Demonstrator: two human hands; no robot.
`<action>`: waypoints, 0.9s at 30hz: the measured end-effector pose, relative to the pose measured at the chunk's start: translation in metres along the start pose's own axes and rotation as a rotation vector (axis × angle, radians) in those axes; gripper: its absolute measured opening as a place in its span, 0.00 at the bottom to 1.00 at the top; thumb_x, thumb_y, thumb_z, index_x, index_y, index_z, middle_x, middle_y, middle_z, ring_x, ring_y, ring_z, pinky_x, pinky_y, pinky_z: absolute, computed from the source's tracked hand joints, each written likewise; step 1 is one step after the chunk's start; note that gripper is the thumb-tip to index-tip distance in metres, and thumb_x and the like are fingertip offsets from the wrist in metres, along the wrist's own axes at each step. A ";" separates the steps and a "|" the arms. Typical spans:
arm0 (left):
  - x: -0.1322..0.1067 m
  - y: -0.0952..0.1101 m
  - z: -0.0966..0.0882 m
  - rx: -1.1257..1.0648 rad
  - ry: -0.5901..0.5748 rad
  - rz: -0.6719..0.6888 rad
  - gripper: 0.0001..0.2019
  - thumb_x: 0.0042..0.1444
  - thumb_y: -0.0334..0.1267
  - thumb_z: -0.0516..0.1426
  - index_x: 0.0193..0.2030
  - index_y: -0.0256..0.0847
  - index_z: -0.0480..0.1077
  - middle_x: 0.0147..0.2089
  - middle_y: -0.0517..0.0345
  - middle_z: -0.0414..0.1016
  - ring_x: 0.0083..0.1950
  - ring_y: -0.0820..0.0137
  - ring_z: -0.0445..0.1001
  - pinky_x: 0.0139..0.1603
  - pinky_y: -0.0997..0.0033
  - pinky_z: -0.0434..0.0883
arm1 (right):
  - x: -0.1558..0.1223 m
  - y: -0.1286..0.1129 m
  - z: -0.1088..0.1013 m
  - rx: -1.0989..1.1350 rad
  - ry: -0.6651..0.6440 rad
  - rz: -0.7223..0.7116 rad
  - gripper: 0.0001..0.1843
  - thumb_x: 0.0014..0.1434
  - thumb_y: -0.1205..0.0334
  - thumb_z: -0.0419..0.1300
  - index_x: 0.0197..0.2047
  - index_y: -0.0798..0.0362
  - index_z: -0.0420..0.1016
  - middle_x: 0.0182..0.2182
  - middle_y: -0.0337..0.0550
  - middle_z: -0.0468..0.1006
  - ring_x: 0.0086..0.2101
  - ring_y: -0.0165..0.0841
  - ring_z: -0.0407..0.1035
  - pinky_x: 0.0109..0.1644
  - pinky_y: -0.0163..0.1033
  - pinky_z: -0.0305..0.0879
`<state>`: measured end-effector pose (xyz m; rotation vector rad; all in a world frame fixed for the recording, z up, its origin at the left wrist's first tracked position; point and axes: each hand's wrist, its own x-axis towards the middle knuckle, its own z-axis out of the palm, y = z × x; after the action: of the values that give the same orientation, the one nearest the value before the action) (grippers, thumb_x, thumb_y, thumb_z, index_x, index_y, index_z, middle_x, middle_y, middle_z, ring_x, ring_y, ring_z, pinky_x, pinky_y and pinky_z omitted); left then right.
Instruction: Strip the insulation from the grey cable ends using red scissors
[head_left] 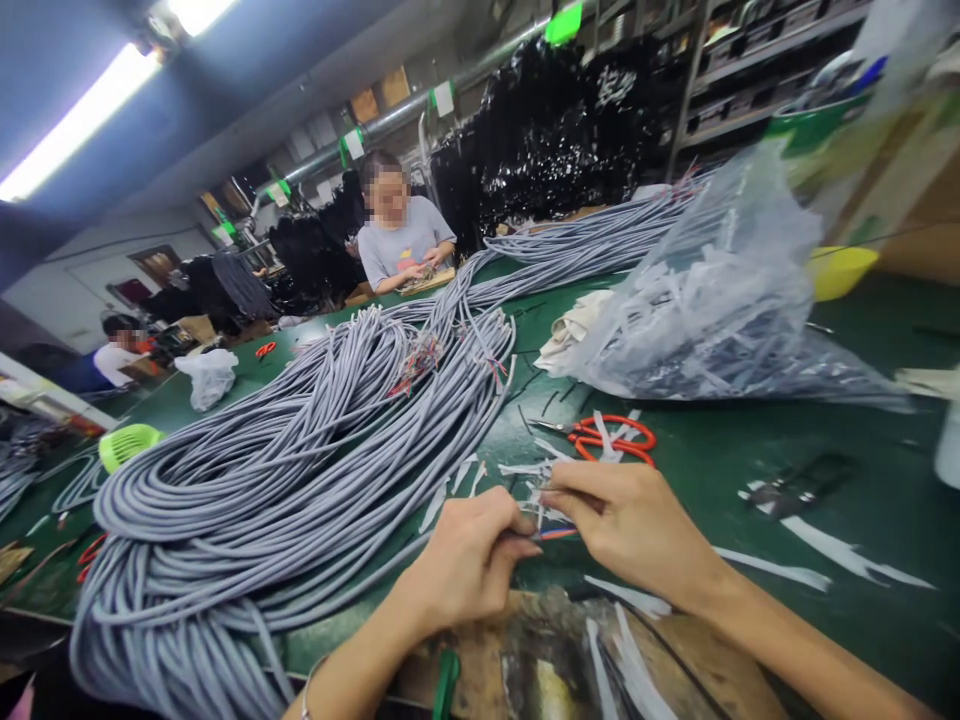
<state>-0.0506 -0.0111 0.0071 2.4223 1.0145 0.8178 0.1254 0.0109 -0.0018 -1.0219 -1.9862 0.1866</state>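
Observation:
My left hand (476,550) is closed on the end of a grey cable, with thumb and fingers pinched together. From its fingertips thin coloured wires (556,534), orange and blue, stick out to the right. Close by, my right hand (630,525) is pinched just above those wires, among white strips; what lies between its fingertips is too small to make out. A large bundle of grey cables (247,500) with stripped ends spreads to the left. Just beyond my hands lie scissors (611,438) with red handles, several white scraps around them.
A clear plastic bag (697,320) full of pale scraps stands at the back right, beside a cloth (574,328). Dark cutters (780,492) lie to the right. Nearest me is a worn board (472,650) with a green-handled tool (445,685). A co-worker (405,230) sits across the table.

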 end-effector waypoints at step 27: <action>0.017 0.001 0.009 -1.028 0.555 -0.697 0.23 0.33 0.54 0.66 0.21 0.32 0.68 0.13 0.66 0.59 0.14 0.85 0.48 0.16 0.81 0.42 | 0.009 -0.004 0.012 0.674 -0.412 0.510 0.18 0.50 0.50 0.49 0.17 0.51 0.57 0.16 0.33 0.52 0.20 0.26 0.49 0.23 0.34 0.45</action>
<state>-0.0350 -0.0005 0.0066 0.9131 1.1083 1.3128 0.1113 0.0176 -0.0009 -1.0543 -1.7468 1.3359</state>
